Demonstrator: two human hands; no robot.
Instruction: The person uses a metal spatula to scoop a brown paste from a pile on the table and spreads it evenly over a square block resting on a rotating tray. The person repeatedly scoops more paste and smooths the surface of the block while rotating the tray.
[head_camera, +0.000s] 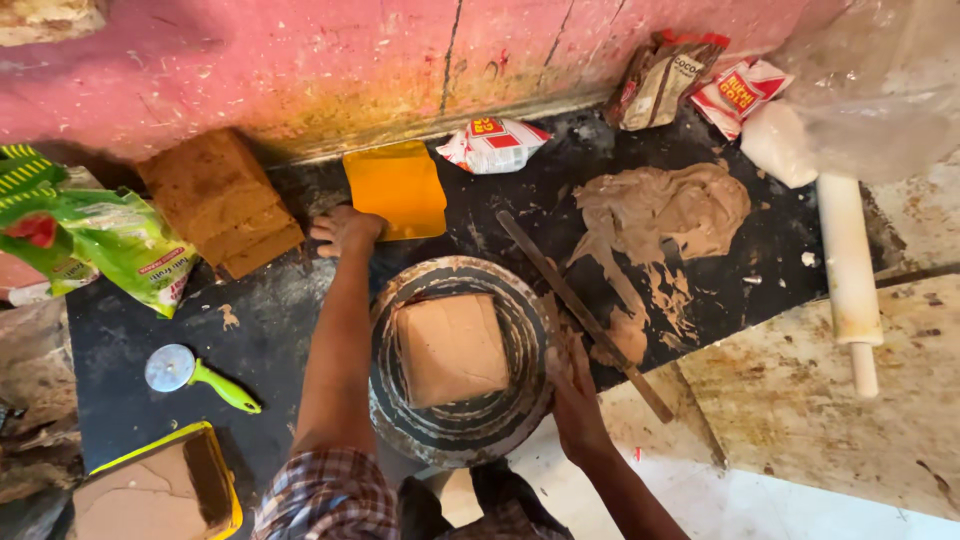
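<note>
Left hand (345, 230) at 11 o'clock of the round turntable (385, 300), fingers spread flat on the orange plastic scraper (398, 190); right hand (572, 385) at 3 o'clock, closed around the long flat spatula (580, 312); brown frosted square cake (452, 348) sits centred on the turntable; step looks like smoothing the coating; next move calls for lifting the scraper to the cake's side; brown frosting heap (655, 215) at 1 o'clock.

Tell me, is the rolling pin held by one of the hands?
No, the rolling pin lies alone at the right, away from the left hand and right hand.
</note>
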